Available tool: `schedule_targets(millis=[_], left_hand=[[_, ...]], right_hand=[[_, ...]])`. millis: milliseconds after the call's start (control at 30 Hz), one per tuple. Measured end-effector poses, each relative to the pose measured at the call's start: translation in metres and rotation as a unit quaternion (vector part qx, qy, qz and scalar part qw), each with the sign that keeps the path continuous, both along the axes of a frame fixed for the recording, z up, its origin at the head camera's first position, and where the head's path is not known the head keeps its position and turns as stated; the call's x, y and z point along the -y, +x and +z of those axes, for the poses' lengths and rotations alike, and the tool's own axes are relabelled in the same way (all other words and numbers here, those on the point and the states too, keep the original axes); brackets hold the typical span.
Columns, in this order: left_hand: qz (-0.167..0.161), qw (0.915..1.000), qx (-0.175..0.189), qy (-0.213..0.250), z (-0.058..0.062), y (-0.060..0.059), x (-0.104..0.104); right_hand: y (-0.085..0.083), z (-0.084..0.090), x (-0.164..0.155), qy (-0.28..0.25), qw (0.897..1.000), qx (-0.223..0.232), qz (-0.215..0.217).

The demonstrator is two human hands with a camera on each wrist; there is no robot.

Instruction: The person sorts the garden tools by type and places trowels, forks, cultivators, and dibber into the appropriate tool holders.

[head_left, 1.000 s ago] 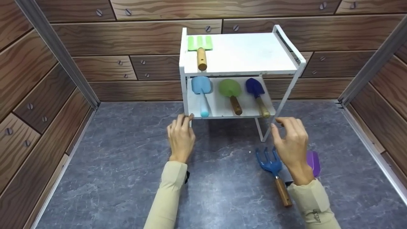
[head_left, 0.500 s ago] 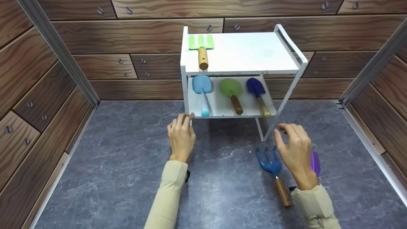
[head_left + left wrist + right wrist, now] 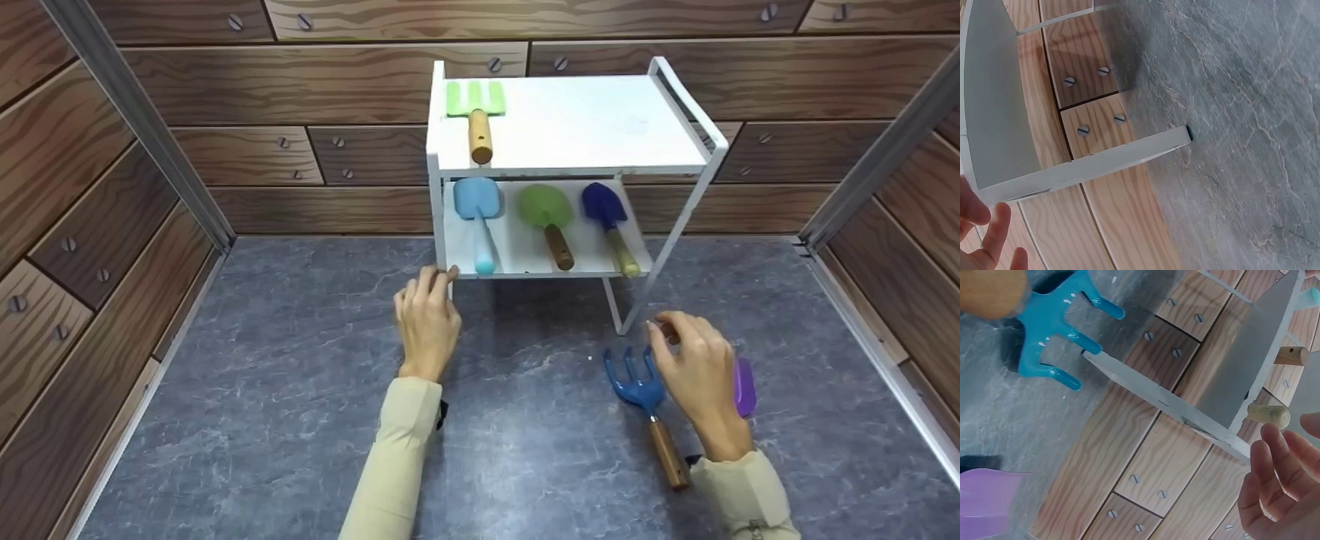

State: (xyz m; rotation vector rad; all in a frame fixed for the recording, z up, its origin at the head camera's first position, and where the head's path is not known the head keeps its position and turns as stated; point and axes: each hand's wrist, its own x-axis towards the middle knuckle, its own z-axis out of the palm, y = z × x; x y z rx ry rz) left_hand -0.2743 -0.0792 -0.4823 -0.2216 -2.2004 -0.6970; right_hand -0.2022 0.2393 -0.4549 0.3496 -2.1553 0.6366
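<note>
At its left front corner, my left hand pinches the leg of a white two-tier cart at lower-shelf height. My right hand is off the cart, fingers loosely bent and nothing in them. It hovers just right of a blue hand fork with a wooden handle. A purple tool lies on the floor, partly hidden behind that wrist. Along the lower shelf lie a light blue trowel, a green trowel and a navy trowel. A light green hand fork rests on the top shelf's left end.
Grey marbled floor spreads around the cart. Wood-patterned panels rise behind it and on both sides, with metal strips at the corners. The cart's side rail stands above the top shelf.
My right hand has drawn back from the cart's right front leg, down toward me and a little right. The left hand keeps its place at the left leg.
</note>
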Motion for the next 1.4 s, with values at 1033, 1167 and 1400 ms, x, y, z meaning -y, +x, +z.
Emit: schedule_targets(millis=[1033, 1167, 1400], left_hand=[[0.004, 1.0000, -0.008, 0.000, 0.000, 0.000, -0.001], [0.007, 0.9999, -0.010, 0.000, 0.000, 0.000, -0.001], [0.004, 1.0000, 0.003, -0.001, 0.000, 0.000, 0.000]], right_hand=[[0.029, -0.029, -0.012, 0.031, 0.988, 0.144, -0.047], [0.031, -0.032, -0.012, 0.029, 0.985, 0.162, -0.049], [0.036, -0.035, -0.014, 0.029, 0.977, 0.205, -0.054]])
